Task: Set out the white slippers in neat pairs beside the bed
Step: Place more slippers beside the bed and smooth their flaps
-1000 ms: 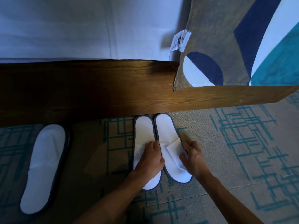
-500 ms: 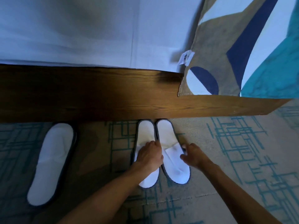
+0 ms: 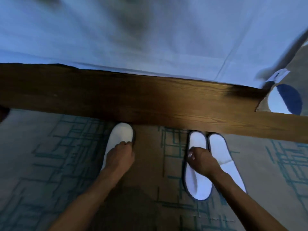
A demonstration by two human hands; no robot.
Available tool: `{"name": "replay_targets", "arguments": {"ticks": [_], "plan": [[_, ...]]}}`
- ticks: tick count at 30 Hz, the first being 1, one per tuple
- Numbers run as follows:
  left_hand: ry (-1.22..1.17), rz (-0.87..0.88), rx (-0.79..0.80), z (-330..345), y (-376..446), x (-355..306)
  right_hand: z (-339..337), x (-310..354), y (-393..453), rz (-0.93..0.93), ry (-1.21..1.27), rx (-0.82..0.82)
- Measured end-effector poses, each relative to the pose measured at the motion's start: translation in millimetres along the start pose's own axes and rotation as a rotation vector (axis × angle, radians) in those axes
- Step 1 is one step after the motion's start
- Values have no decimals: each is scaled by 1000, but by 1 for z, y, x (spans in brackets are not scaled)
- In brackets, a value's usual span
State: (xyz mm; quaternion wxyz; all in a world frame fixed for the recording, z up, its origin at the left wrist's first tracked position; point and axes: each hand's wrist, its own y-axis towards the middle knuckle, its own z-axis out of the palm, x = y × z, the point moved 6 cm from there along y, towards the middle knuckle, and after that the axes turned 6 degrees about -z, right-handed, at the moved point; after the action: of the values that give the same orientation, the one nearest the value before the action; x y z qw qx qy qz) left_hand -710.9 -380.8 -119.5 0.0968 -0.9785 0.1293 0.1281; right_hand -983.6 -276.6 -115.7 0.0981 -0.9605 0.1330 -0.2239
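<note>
Three white slippers lie on patterned carpet (image 3: 50, 147) against a wooden bed frame (image 3: 150, 100): a touching pair (image 3: 216, 147) and a single slipper (image 3: 120, 134). Left hand (image 3: 120, 155) grips the single; right hand (image 3: 202, 160) pinches the pair's left slipper (image 3: 197, 184).

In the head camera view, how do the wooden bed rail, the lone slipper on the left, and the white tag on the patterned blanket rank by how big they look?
1. Wooden bed rail, spanning the frame.
2. Lone slipper, partly covered by the left hand.
3. White tag, smallest and blurred.
</note>
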Motion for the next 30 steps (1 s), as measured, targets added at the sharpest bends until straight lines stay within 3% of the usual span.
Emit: {"name": "replay_targets", "arguments": {"ticks": [5,9,13,17,25,30], "plan": [[-84,-236,-24,-4,-6,97,48,104,26,-301,67,27],[-59,-308,27,7,-10,128,93,145,41,-181,32,175],[-138,-278,45,17,-12,131,119,172,44,-181,202,234],[-183,-229,9,17,-10,118,125,181,44,-169,306,187],[-396,-339,-56,20,-21,105,125,174,36,-77,439,152],[-489,-346,-59,16,-25,99,114,169,19,-139,471,191]]}}
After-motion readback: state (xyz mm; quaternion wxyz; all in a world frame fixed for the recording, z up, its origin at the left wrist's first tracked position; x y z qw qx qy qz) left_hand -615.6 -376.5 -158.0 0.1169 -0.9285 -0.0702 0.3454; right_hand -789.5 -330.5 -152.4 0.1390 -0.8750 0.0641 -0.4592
